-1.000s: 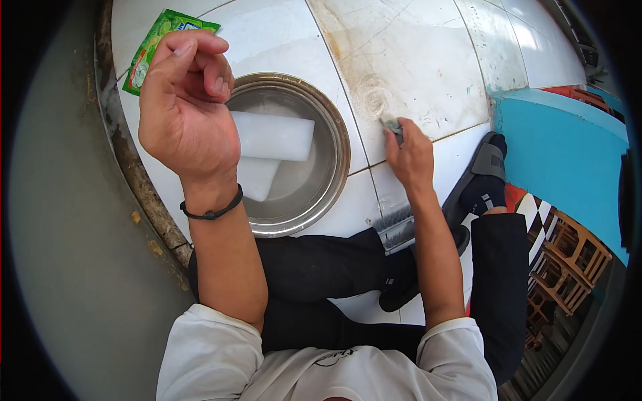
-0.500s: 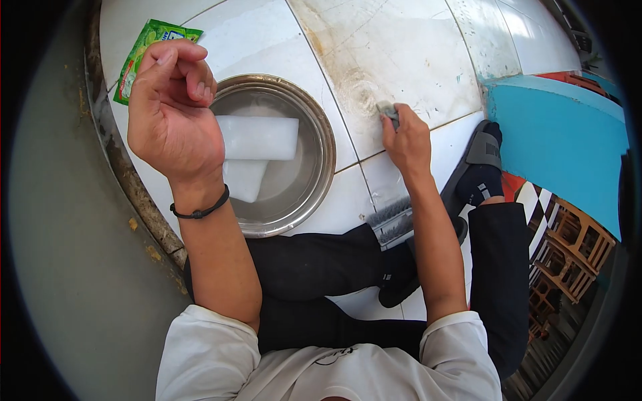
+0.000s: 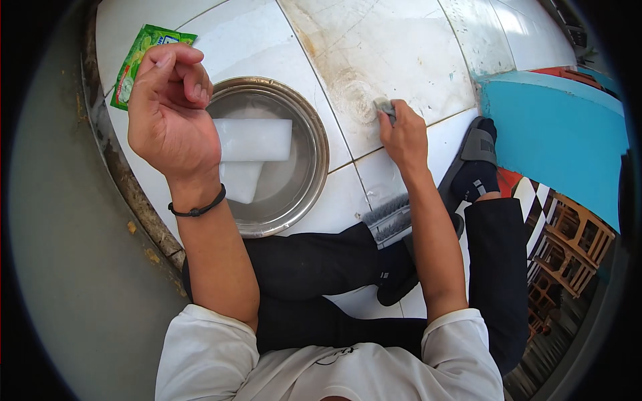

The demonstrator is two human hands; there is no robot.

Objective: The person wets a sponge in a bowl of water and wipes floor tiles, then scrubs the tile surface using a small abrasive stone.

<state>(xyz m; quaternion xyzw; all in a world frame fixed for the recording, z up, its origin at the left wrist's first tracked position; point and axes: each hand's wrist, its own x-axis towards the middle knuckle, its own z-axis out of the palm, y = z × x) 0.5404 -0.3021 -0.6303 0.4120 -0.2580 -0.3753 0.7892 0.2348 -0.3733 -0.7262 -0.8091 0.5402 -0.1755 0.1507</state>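
Hands — left [image 3: 172,117] raised, half-curled — right [image 3: 404,136] pinching grey piece [image 3: 384,106].

No full word legible anywhere. Green foil packet with lime-coloured pictures [image 3: 148,41]: white lettering on a blue panel near its upper right edge, pale print on a red patch at lower left; both tilted, too small to make out, rest partly covered by the person's left hand [image 3: 175,112]. White short-sleeved fabric shirt [image 3: 294,377]: dark script-like mark at the chest, foreshortened, unreadable. Black fabric socks [image 3: 466,175]: small pale marks at the ankles, letters or logo, cannot tell.
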